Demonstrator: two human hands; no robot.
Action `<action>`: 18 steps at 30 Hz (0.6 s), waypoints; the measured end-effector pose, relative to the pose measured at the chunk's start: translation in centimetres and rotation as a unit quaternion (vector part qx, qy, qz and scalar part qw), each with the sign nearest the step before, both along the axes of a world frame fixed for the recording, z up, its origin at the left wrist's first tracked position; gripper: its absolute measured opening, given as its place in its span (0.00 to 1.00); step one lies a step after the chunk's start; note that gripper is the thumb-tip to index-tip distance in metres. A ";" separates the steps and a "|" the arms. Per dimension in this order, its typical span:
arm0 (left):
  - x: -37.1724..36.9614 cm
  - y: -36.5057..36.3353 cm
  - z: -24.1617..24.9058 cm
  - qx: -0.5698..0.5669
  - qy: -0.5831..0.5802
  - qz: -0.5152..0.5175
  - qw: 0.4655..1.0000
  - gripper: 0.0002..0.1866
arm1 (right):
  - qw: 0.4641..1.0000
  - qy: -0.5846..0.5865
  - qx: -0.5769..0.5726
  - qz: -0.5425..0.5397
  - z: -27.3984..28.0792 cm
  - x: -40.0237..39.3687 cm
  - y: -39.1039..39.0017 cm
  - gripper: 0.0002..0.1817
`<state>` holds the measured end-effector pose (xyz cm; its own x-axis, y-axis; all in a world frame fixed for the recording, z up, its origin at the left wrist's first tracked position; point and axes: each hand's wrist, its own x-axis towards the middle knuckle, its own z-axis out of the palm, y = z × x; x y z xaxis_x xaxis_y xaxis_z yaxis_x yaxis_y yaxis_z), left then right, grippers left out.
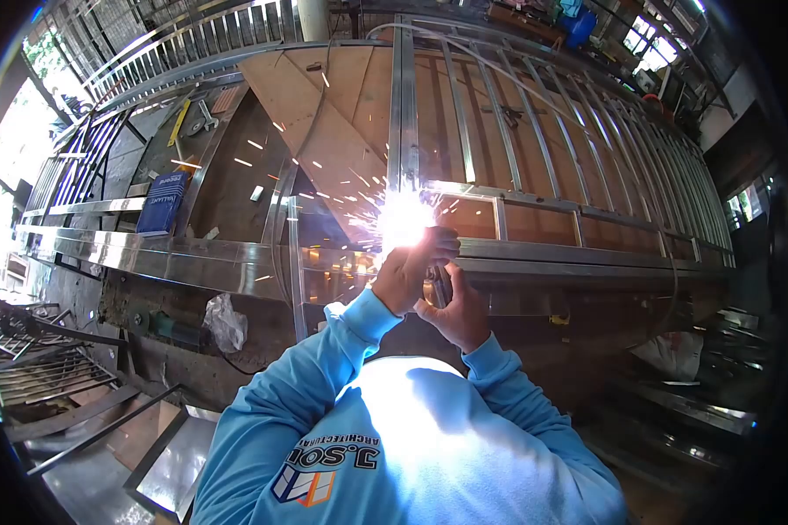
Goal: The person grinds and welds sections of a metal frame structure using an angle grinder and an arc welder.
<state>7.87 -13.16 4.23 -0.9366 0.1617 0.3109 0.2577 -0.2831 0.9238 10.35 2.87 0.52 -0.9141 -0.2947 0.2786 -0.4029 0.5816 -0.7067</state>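
A white-hot welding glare throws sparks up and to the left, where a long upright metal tube meets the frame. Just below it, my left hand is closed, its curled fingers at the glare's lower edge. My right hand sits lower and to the right, closed with the thumb pointing left. Between the two hands shows part of a dark welding torch, and both appear to grip it. Its tip is lost in the glare. The metal frame extends to the right of my hands.
A blue box lies at left, near a yellow level and a wrench. An angle grinder and a clear plastic bag are nearer me. A cable runs down the left side. Metal grilles stand lower left.
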 end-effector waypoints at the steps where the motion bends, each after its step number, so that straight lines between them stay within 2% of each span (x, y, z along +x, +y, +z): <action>1: -0.1 -0.1 -0.3 -0.026 0.025 0.011 0.999 0.32 | 0.995 -0.094 0.028 -0.032 0.2 0.3 0.1 0.44; 2: -0.4 -0.1 0.0 -0.008 -0.031 -0.007 0.999 0.30 | 0.999 0.013 0.004 -0.035 -0.3 0.1 -0.1 0.45; 3: -0.1 -0.4 0.3 0.104 -0.096 -0.025 0.990 0.29 | 0.992 0.121 -0.020 -0.036 -0.6 -0.2 -0.4 0.46; 4: 0.0 -0.7 0.7 0.114 -0.096 -0.013 0.989 0.30 | 0.996 0.041 -0.079 -0.030 -0.5 0.5 -0.2 0.46; 7: -0.8 -1.9 0.7 0.119 -0.088 0.025 0.989 0.33 | 0.996 0.086 0.004 -0.032 0.3 0.4 0.1 0.47; 9: -1.3 -2.5 1.0 0.141 -0.110 0.056 0.982 0.35 | 1.000 0.002 -0.009 -0.029 -0.5 0.6 0.2 0.50; 11: -1.6 -3.3 1.4 0.132 -0.111 0.054 0.983 0.38 | 0.999 -0.021 -0.002 -0.029 -0.5 0.7 0.1 0.51; 18: -2.1 -3.7 0.6 0.141 -0.109 0.062 0.982 0.37 | 0.997 -0.078 -0.004 -0.029 0.9 1.0 -0.4 0.51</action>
